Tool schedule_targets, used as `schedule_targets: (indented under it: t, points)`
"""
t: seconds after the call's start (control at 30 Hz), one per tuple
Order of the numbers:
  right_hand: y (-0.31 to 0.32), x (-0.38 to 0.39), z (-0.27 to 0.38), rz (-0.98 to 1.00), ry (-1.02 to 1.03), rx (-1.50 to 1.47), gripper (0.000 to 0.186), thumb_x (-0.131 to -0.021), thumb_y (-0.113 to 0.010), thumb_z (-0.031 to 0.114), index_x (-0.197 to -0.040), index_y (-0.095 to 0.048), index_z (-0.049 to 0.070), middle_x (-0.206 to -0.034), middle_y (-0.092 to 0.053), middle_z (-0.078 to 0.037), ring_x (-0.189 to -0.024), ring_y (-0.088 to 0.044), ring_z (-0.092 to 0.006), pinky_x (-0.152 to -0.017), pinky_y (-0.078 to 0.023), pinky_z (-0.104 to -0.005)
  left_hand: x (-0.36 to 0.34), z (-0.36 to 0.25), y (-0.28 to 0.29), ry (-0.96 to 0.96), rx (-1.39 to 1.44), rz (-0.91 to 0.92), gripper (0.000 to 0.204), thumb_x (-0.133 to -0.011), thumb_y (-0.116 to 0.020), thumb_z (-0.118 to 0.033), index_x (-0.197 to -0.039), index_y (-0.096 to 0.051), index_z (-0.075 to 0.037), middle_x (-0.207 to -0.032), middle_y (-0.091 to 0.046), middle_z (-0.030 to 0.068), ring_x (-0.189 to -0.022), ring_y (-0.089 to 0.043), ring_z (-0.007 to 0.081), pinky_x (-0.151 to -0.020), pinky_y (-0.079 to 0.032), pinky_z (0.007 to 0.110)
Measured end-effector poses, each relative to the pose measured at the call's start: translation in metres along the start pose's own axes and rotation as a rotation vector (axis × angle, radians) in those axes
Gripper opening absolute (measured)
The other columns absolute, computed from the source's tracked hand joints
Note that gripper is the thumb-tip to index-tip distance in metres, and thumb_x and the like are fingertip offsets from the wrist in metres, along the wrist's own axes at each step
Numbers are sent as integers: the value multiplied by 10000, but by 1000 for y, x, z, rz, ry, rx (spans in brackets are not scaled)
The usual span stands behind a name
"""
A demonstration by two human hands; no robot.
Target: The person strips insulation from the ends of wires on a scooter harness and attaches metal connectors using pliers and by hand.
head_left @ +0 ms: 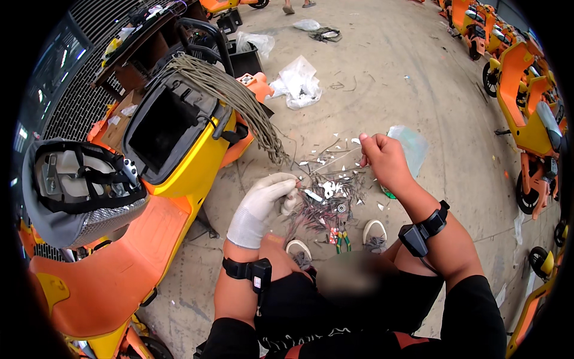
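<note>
My left hand [263,200] wears a white knit glove. Its thumb and fingers are pinched together near the end of a thin pale wire [332,163]. The wire slants up to my bare right hand [382,157], whose thumb and fingertips close on its other end. Below both hands, a loose heap of dark wire offcuts [326,212] mixed with white scraps [329,189] lies on the concrete floor. Pliers with green handles [342,239] rest at the near side of the heap, between my shoes. A small grey ring-shaped piece [341,208] sits among the offcuts.
At my left stands a yellow and orange scooter [185,197], a thick bundle of cables [230,96] draped over its open grey box. A grey silver bag [84,191] sits behind its seat. White plastic bags [297,82] lie ahead; more scooters [517,96] line the right.
</note>
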State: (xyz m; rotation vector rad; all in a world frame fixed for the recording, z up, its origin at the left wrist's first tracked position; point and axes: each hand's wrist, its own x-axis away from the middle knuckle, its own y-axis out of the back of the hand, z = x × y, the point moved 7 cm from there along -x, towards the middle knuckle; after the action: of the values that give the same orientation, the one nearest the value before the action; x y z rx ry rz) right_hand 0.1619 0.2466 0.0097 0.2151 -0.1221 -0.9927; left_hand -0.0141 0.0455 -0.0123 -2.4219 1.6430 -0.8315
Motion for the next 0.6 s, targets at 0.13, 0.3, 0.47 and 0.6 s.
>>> schedule_targets:
  t: [0.13, 0.3, 0.47, 0.6]
  points:
    - [6, -2, -1, -43, -5, -11, 438, -977, -626, 329, -675, -578, 15, -578, -559, -19, -538, -579, -92, -483, -395, -267, 1, 1, -6, 21, 4, 67, 155, -964, -597, -157, -1014, -607, -11, -761, -541, 11, -616, -492, 115, -525, -375, 255]
    - [9, -5, 1, -48, -5, -35, 444, -993, -601, 332, -657, -554, 46, -583, -565, -26, -528, -531, -85, -514, -377, -254, -1, 3, -8, 30, 18, 131, 157, -970, -593, -167, -995, -598, -12, -745, -516, 6, -616, -469, 114, -529, -372, 258]
    - [11, -6, -3, -48, -36, -90, 451, -972, -627, 319, -633, -559, 30, -577, -548, -15, -516, -559, -93, -481, -384, -264, 0, 3, -10, 10, -54, 130, 161, -977, -585, -165, -1005, -594, -7, -755, -520, 13, -639, -477, 118, -558, -390, 259]
    - [12, -7, -7, -31, -93, -44, 460, -982, -608, 347, -645, -562, 37, -581, -560, -22, -516, -548, -95, -503, -398, -258, -1, 4, -9, 1, -67, 123, 159, -977, -585, -163, -1006, -590, -6, -763, -526, 18, -653, -482, 120, -573, -398, 262]
